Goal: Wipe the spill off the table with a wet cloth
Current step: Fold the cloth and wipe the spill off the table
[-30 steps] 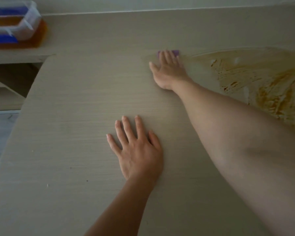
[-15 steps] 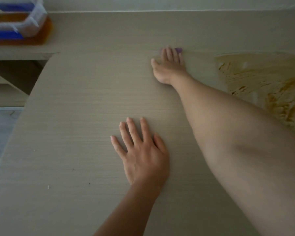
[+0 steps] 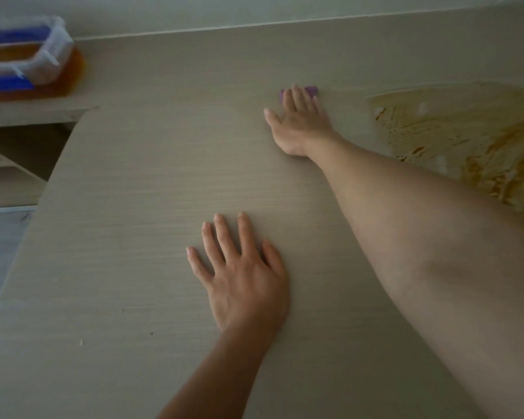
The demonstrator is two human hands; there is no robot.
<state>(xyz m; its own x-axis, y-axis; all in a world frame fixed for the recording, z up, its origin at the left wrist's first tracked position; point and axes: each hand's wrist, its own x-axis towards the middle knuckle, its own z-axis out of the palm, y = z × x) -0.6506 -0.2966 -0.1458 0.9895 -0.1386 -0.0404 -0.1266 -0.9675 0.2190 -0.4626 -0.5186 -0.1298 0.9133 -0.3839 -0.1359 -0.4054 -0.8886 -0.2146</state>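
Spill cleanup partly done at best: left hand [image 3: 242, 282] flat, fingers spread, on the pale wood-grain table [image 3: 133, 192], right hand [image 3: 300, 122] pressing a small purple wet cloth [image 3: 313, 90] with straight fingers, smeared orange-brown spill [image 3: 466, 140] still unwiped right of it.

Left hand [image 3: 242, 279] lies flat, fingers spread; right hand [image 3: 300, 122] reaches far forward, arm outstretched, fingers straight, palm down.

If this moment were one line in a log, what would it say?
right hand: presses purple cloth flat | left hand: flat on table | brown spill: unwiped, right of cloth
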